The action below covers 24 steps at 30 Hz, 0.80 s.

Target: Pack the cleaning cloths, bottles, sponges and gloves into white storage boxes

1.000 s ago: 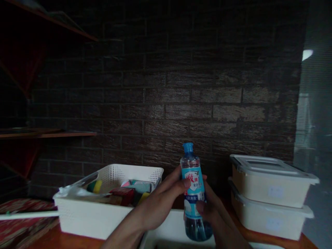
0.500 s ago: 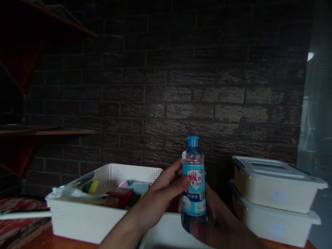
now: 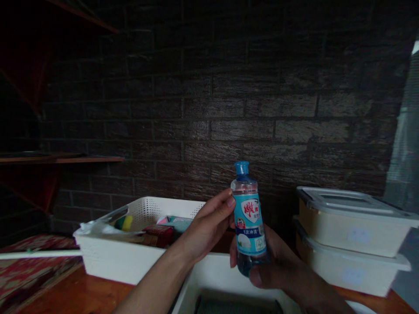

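Observation:
A small clear bottle [image 3: 248, 218] with a blue cap, blue liquid at the bottom and a blue-and-white label stands upright in front of me. My right hand [image 3: 278, 266] wraps round its lower part from below. My left hand [image 3: 206, 226] touches the bottle's left side at label height with thumb and fingertips. Both hands hover above a white bin [image 3: 212, 279] at the bottom centre, whose inside looks dark.
A white perforated basket [image 3: 131, 257] with sponges and small packets sits at the left on a wooden table [image 3: 85, 296]. Two stacked lidded white boxes [image 3: 350, 235] stand at the right. A dark brick wall is behind; wooden shelves [image 3: 62, 159] hang at the left.
The bottle has risen slightly and my right hand has slid down to cup its base. The view has tilted down a little, showing more of the bin below.

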### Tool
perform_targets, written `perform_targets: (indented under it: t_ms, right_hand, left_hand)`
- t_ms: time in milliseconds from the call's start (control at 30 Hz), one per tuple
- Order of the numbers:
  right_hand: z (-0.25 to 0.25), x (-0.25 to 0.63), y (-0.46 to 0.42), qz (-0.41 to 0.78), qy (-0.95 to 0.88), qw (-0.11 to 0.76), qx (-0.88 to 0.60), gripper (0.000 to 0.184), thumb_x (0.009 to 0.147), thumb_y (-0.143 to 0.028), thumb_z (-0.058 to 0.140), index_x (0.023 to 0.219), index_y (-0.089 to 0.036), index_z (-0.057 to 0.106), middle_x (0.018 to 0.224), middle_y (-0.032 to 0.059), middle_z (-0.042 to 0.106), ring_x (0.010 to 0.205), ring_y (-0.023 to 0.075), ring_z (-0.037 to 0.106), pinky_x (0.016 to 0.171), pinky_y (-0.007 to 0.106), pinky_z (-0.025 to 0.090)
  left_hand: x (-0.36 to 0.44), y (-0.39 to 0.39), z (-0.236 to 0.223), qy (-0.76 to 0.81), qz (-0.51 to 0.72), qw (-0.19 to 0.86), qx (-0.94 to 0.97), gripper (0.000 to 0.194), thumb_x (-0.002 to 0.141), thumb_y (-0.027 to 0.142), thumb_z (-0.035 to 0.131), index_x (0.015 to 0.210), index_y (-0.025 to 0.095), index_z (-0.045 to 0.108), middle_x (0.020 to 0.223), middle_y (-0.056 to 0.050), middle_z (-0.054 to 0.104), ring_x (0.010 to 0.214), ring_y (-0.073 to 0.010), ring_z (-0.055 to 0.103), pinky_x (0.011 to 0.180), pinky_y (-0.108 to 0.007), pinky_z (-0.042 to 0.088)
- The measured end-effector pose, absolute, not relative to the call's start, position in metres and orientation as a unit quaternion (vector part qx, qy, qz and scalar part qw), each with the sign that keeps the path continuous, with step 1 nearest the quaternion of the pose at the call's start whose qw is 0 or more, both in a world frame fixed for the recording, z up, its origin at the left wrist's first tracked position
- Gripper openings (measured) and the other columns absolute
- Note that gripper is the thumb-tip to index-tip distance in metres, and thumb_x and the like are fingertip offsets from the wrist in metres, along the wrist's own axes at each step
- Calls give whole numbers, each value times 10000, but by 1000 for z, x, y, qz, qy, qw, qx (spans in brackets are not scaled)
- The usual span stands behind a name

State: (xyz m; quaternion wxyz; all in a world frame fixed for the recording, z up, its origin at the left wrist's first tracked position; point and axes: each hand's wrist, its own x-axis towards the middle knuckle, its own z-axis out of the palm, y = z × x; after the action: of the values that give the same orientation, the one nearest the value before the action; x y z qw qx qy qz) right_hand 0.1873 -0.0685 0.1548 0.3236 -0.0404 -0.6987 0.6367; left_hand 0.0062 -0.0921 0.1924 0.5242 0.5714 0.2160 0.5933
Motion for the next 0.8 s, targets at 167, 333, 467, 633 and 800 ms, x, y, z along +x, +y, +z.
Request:
perform_targets:
  t_ms: [167,333,467,633,800]
  right_hand:
    - [151,183,-69,629,-699,338,-39,521,761,-325,845,1178,-165,577,1001,55,675,860,163,569,732,285,418]
    - [143,178,-66,587,-726,355,-47,501,841,-279,804,1273,-208,559,1097,44,665,961,167,598,798,284,458]
    - [145,178,-63,586,-737,334,-55,541,838,-290,811,1302,-197,551,1141,68,679,1003,187,618,833,305,478]
    - [148,179,-59,621,-718,311,-53,585,824,-268,821,1334,-202,541,1170,68,689,1032,188,631,899,324,478]
    - [146,168,-63,579,-724,368,-75,683,744,-232,873,1352,-239,562,1183,41,675,1072,222,618,918,347,483]
  left_hand:
    - [5,-93,192,209,584,523,585,380,939,345,663,1277,174,644,1218,-131,714,1089,-266,684,982,-401,511]
    - [9,-94,192,228,588,527,570,320,986,353,599,1263,193,608,1219,-126,722,993,-230,725,879,-347,563]
    - [9,-92,192,222,617,521,546,308,997,370,570,1222,164,605,1169,-134,726,917,-221,729,796,-331,585]
    - [7,-90,193,195,632,527,533,313,991,343,570,1215,127,602,1198,-167,701,950,-253,721,849,-371,574]
    - [6,-91,196,183,652,552,486,350,961,352,599,1266,181,587,1133,-116,701,893,-249,722,835,-404,577]
